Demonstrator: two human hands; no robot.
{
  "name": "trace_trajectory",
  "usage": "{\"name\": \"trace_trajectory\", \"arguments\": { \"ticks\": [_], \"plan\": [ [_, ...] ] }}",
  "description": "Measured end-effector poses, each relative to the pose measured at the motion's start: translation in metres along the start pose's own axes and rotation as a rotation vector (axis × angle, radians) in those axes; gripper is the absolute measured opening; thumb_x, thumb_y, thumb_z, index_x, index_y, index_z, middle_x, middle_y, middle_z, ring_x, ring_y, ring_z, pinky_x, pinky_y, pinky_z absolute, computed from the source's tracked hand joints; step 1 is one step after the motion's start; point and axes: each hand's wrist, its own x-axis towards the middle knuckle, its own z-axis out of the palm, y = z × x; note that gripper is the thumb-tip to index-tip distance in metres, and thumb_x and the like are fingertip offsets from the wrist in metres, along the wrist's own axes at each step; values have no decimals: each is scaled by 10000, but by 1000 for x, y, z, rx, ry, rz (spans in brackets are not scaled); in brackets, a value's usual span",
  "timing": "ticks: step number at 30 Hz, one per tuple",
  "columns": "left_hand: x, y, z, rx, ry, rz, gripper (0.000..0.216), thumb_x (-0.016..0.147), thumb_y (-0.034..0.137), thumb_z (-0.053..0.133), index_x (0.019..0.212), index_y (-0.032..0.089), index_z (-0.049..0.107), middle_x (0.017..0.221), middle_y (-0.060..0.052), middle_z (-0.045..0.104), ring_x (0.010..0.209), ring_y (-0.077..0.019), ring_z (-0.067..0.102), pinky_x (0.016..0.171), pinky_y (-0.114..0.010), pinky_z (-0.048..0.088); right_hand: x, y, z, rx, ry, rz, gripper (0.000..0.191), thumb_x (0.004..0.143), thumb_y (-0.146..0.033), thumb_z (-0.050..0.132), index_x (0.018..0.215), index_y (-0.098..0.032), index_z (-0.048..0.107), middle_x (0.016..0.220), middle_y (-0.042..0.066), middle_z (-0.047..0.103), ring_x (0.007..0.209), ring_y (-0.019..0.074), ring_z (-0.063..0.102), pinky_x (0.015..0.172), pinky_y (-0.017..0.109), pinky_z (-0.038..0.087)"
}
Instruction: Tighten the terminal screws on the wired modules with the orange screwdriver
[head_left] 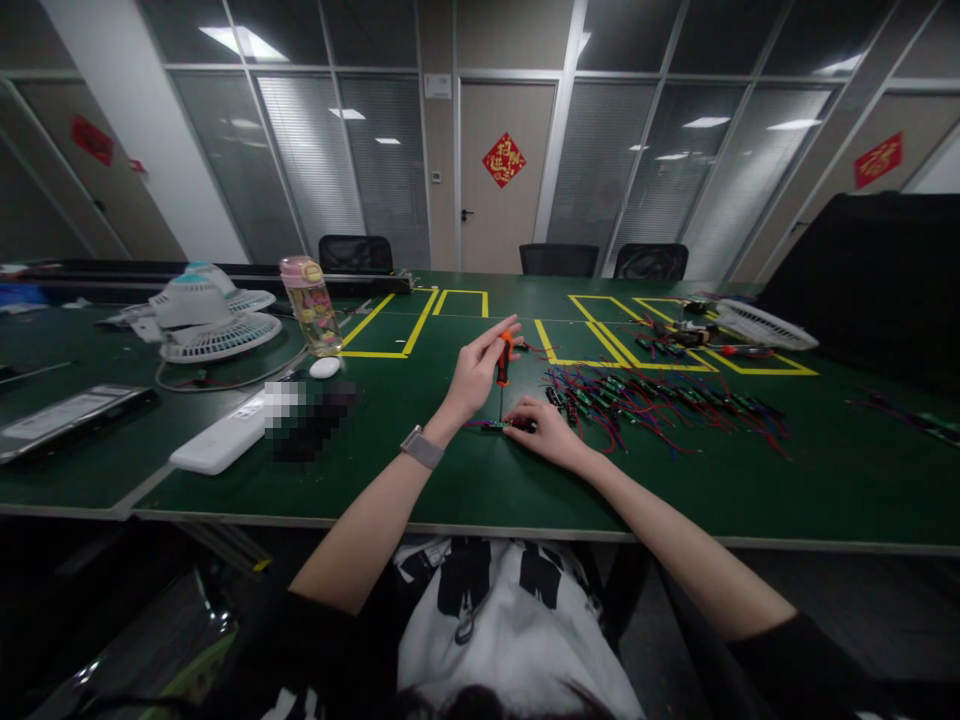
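My left hand (475, 372) is closed round the orange and black handle of a small screwdriver (503, 366), held upright with its tip down on a small green circuit board (495, 426) on the green table (465, 480). My right hand (541, 427) lies on the table just right of the tip, fingers pressed on the board's edge and its red wires. A silver watch sits on my left wrist.
A spread of several small boards with red and blue wires (660, 405) lies to the right. Yellow tape boxes (390, 325) mark the table. At left stand a pink-capped bottle (311, 305), white fans (206, 315), a white power strip (221, 440) and a tablet (67, 415).
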Motion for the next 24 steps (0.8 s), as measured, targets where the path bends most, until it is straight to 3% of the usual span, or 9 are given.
{"name": "trace_trajectory", "arguments": {
  "ticks": [3,7,10,12,14,18,21,24],
  "plan": [
    [1,-2,0,-80,10,-33,359,898,307,500,1228,183,567,1197,-113,629,980,-193,654,836,-349,536,0,1,0,4,1,-2,94,787,-189,641,845,-150,704,790,36,587,684,137,568,653,258,457],
    [1,-2,-1,118,98,35,268,788,275,661,1040,186,663,926,-44,673,779,-124,627,713,-257,525,-1,3,1,1,1,-11,97,794,-195,633,845,-151,703,789,33,581,684,134,563,651,256,453],
    [-1,0,-2,318,187,129,190,729,268,724,900,191,691,917,-29,612,797,-113,583,701,-220,490,0,3,2,-6,-1,-7,103,793,-196,633,848,-147,705,783,34,578,674,132,561,638,253,448],
    [-2,1,-2,367,181,153,193,770,287,688,944,205,695,982,-45,590,859,-125,580,762,-236,486,0,3,1,-10,2,-7,107,791,-197,636,854,-146,706,784,36,579,675,134,563,635,253,447],
    [-2,2,-3,314,124,134,221,860,293,574,1041,224,680,1085,-67,587,963,-149,586,827,-263,485,0,3,1,-9,4,-9,106,789,-198,639,854,-147,706,788,37,584,679,136,566,637,255,448],
    [2,0,-3,-26,-6,17,310,919,261,450,1184,213,602,1239,-94,587,1052,-189,611,882,-339,501,0,3,1,1,0,-8,102,790,-196,637,851,-151,704,786,35,583,678,134,566,635,253,450],
    [3,-3,-3,-129,12,-18,319,890,265,505,1187,184,590,1170,-102,633,952,-175,649,850,-350,523,0,2,2,3,1,0,95,789,-191,636,844,-152,703,782,33,579,679,135,564,639,255,451],
    [2,-2,-3,-3,90,17,278,825,274,610,1081,170,640,993,-72,677,814,-139,642,743,-287,536,0,1,1,2,0,0,92,789,-186,633,845,-153,698,787,34,578,683,134,562,650,259,453]
  ]
}}
